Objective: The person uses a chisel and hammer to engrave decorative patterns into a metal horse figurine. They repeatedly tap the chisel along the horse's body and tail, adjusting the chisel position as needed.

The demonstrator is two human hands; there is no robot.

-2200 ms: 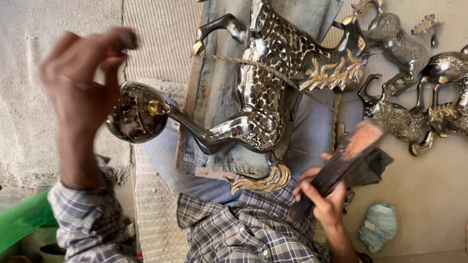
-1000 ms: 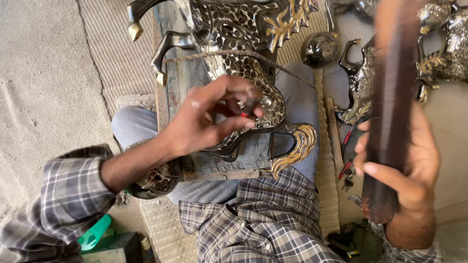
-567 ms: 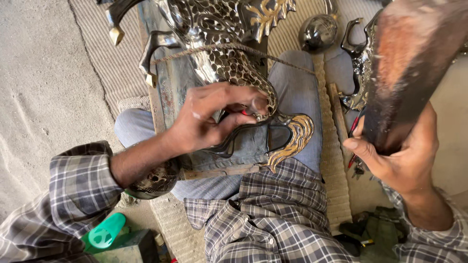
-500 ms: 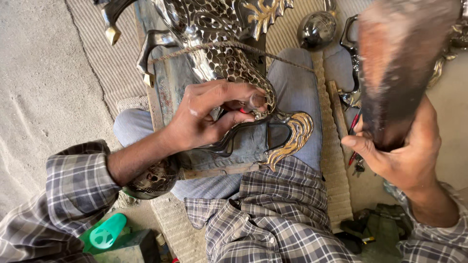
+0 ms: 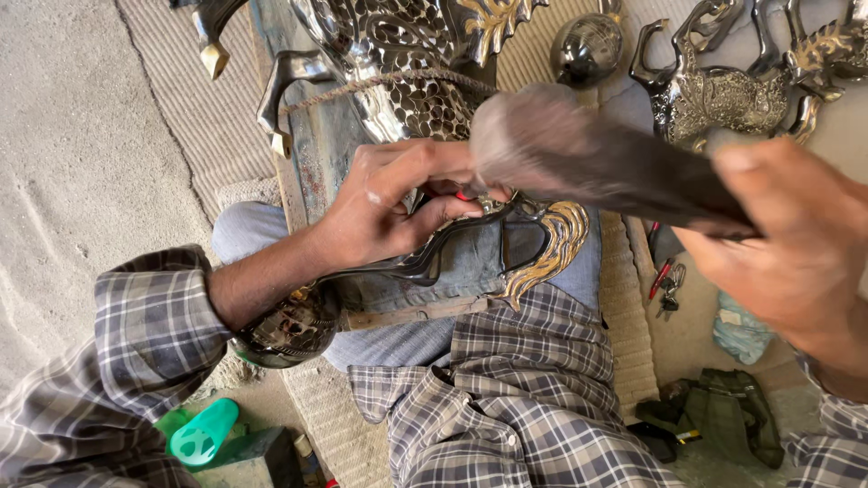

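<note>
Silver-and-black patterned metal horse figure, gold-tailed, across lap; left hand pinching small tool, right hand gripping dark mallet.

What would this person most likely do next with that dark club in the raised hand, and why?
Probably bring the dark mallet down onto the small red-tipped tool pinched in the left hand. That hand steadies the tool against the patterned metal horse lying across the lap, while the right hand holds the mallet just above it, blurred. The tool's tip is mostly hidden.
</note>
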